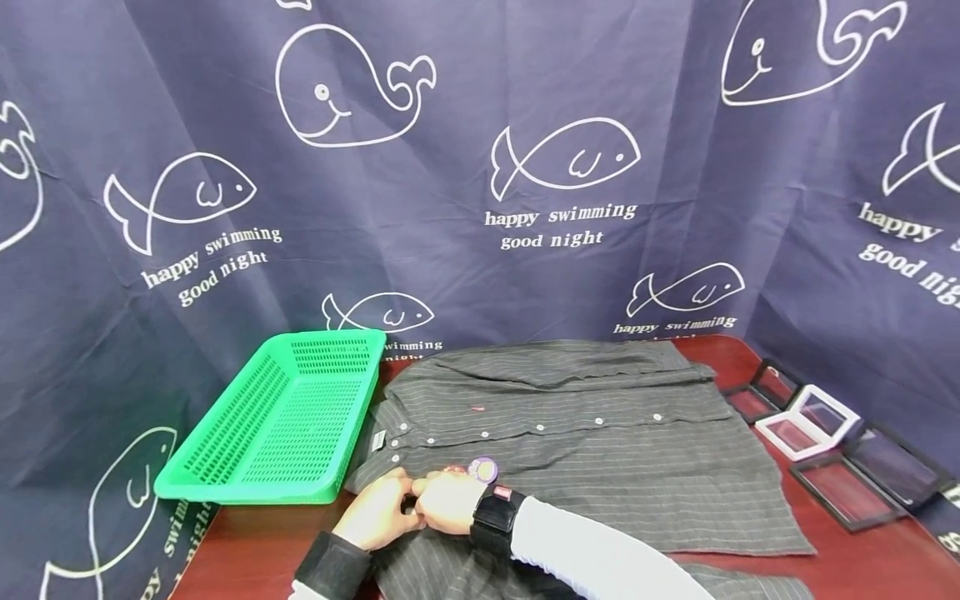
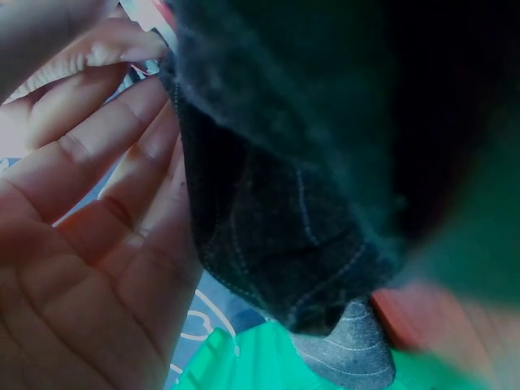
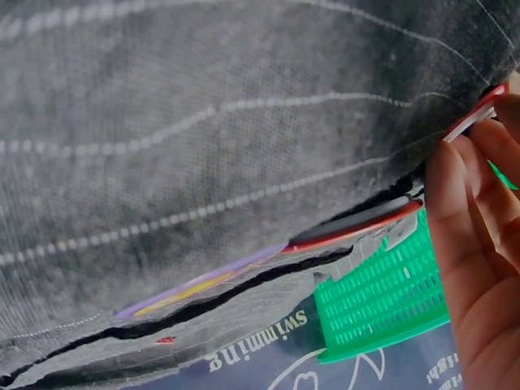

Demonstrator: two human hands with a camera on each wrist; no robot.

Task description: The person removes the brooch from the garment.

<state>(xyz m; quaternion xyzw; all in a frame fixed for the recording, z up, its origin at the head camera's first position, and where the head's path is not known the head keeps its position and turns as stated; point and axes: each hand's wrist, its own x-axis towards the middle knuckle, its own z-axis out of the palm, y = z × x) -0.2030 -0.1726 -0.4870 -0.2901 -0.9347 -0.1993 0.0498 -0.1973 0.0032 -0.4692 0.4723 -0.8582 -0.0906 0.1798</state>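
Observation:
A dark grey pinstriped shirt [image 1: 570, 450] with white buttons lies spread out, collar to the left. Near the collar both hands meet at its near part. My right hand [image 1: 450, 502] pinches a red-rimmed badge [image 3: 474, 118] between thumb and fingers, against the cloth. My left hand [image 1: 380, 510] holds the shirt's fabric beside it, its fingertips partly hidden at the fold in the left wrist view. Just beyond the right hand, a purple-rimmed round badge [image 1: 483, 469] sits on the shirt, with a red badge [image 1: 453, 470] partly covered by that hand.
A green plastic basket [image 1: 247, 492] stands at the left of the red-brown table [image 1: 862, 571]. To the right lie opened hinged display frames, a white one [image 1: 765, 427] between black ones [image 1: 847, 523]. A blue curtain [image 1: 450, 192] with white fish hangs behind.

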